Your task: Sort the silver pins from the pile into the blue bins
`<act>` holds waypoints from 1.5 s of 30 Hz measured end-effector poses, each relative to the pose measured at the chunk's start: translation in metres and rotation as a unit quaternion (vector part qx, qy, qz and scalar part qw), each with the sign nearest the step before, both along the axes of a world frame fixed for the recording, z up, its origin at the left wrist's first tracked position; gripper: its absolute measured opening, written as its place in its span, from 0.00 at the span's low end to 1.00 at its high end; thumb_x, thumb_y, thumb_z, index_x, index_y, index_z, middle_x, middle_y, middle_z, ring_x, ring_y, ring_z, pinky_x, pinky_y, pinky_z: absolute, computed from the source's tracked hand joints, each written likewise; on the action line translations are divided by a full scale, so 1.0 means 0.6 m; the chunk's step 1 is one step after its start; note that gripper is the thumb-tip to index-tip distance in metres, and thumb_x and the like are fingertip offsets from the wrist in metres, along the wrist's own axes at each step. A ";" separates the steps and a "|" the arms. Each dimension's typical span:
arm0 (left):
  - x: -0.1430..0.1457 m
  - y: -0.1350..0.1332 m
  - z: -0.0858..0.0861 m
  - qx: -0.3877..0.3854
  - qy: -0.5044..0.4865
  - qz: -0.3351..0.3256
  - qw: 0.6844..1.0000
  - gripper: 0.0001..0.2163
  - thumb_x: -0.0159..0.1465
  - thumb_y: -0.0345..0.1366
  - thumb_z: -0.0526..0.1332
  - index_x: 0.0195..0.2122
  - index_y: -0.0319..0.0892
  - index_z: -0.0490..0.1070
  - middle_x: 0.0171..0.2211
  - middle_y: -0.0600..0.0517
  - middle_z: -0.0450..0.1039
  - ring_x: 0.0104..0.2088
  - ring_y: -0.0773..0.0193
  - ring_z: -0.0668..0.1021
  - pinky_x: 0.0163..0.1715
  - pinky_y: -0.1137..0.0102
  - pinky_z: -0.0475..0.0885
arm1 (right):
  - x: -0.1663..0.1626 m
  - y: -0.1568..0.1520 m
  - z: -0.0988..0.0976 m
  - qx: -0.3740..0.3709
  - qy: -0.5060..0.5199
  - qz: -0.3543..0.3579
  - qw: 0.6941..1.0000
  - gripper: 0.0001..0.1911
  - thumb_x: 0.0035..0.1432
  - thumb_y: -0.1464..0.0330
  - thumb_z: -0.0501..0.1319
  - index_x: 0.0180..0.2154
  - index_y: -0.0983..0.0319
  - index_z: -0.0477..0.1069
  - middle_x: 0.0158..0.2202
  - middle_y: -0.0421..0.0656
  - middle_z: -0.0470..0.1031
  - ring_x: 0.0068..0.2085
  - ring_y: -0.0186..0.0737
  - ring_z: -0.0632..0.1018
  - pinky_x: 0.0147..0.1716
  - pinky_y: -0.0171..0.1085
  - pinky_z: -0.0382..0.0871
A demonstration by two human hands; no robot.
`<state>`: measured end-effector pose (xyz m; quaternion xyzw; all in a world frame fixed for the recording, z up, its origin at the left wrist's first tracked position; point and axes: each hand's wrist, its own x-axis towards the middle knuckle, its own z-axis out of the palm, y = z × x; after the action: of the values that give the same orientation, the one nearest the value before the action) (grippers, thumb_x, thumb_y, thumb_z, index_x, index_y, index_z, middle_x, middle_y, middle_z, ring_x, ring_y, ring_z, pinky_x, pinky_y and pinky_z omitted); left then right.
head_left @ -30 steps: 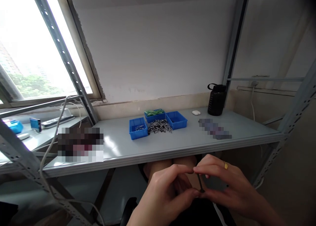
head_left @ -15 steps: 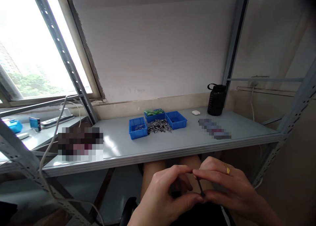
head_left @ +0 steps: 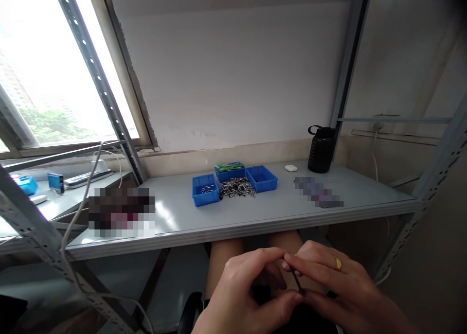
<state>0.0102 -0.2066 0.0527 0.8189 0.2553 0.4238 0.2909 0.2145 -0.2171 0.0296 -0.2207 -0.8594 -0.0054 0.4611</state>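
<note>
In front of my body, below the table edge, my left hand (head_left: 251,290) and my right hand (head_left: 335,280) meet fingertip to fingertip. Between them stands a thin dark pin (head_left: 296,278), slightly tilted, with a wider lower end. The index fingertips touch its upper end and both thumbs press near its lower end. A ring sits on a right-hand finger. Farther off on the table lies a loose pile of thin metal pins (head_left: 238,187), silver and dark, too small to tell exactly.
Around the pile stand a left blue bin (head_left: 205,201) with some pins, a back blue bin (head_left: 232,175) holding green packets, and a right blue bin (head_left: 266,184). A black bottle (head_left: 321,151) and white case (head_left: 291,168) are farther right. Metal posts (head_left: 104,93) frame the table (head_left: 255,217).
The view has shifted very slightly. Both hands keep the pin between their fingertips, and a bit more of its shaft shows now.
</note>
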 end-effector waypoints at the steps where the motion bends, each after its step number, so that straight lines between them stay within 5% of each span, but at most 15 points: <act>1: 0.001 0.000 0.000 0.008 -0.005 0.002 1.000 0.16 0.56 0.31 0.68 0.46 0.40 0.72 0.27 0.53 0.77 0.26 0.68 0.76 0.30 0.77 0.71 | -0.001 0.000 0.001 0.004 0.000 0.000 1.000 0.26 0.63 0.74 0.55 0.62 0.61 0.58 0.40 0.46 0.78 0.38 0.39 0.77 0.35 0.36 0.74; 15: 0.001 -0.006 0.002 0.036 0.019 0.026 0.999 0.15 0.55 0.32 0.67 0.45 0.41 0.74 0.27 0.53 0.77 0.26 0.68 0.77 0.31 0.78 0.73 | 0.001 -0.006 -0.006 0.030 -0.009 -0.003 0.999 0.28 0.61 0.77 0.56 0.62 0.64 0.58 0.41 0.47 0.77 0.40 0.40 0.76 0.37 0.40 0.73; 28: 0.000 -0.001 0.004 0.067 -0.005 0.042 0.997 0.18 0.54 0.25 0.66 0.47 0.41 0.72 0.26 0.56 0.76 0.26 0.71 0.77 0.31 0.82 0.73 | 0.003 -0.007 -0.007 0.047 0.017 -0.013 0.999 0.17 0.59 0.78 0.59 0.50 0.64 0.67 0.37 0.44 0.76 0.39 0.36 0.76 0.39 0.36 0.72; 45: 0.000 0.000 -0.002 0.108 -0.008 0.043 0.993 0.23 0.50 0.24 0.69 0.47 0.43 0.70 0.28 0.57 0.76 0.27 0.71 0.78 0.35 0.81 0.74 | -0.004 -0.017 0.029 -0.053 0.001 0.039 0.998 0.14 0.68 0.68 0.52 0.53 0.59 0.66 0.38 0.42 0.78 0.39 0.33 0.78 0.40 0.30 0.72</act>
<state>0.0104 -0.2068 0.0514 0.8306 0.2408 0.4670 0.1843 0.2120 -0.2276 0.0469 -0.2115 -0.8661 0.0586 0.4490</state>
